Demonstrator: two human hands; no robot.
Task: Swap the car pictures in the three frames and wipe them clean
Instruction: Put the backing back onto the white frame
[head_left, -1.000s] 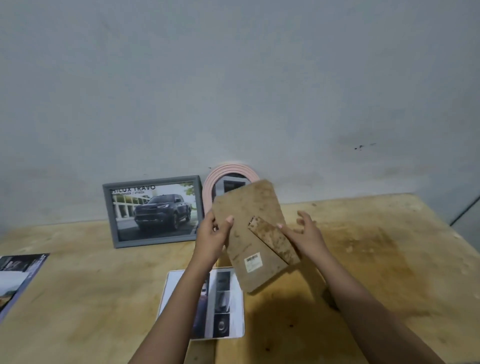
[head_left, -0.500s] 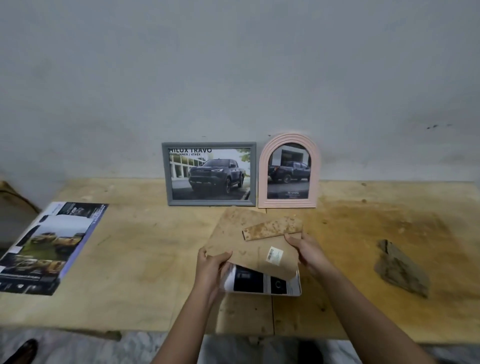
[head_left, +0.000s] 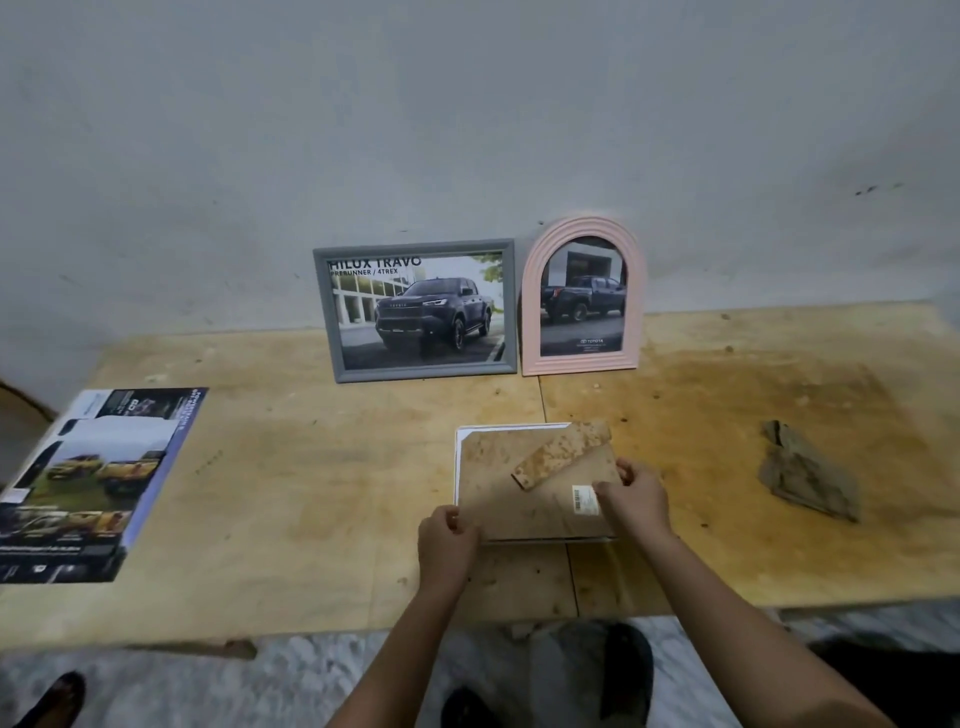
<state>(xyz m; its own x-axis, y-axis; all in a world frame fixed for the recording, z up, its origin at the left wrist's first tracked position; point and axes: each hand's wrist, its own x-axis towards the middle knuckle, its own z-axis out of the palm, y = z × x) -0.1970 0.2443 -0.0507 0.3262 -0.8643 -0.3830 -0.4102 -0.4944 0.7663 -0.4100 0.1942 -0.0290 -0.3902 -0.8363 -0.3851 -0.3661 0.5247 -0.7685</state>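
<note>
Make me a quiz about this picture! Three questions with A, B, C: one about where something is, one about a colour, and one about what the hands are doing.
1. Where is the crumpled rag?
A. on the table, right of the hands
B. on the floor
C. on a chair

2. What colour is the arched frame?
A. green
B. pink
C. black

3. What are the left hand and the right hand doing?
A. hanging idle
B. holding the brown backing board
C. wiping the wall

Answers:
1 A, it lies on the wood, apart from both hands.
2 B, its ribbed rim is pale pink.
3 B, fingers of both hands curl round the board's edges.
</note>
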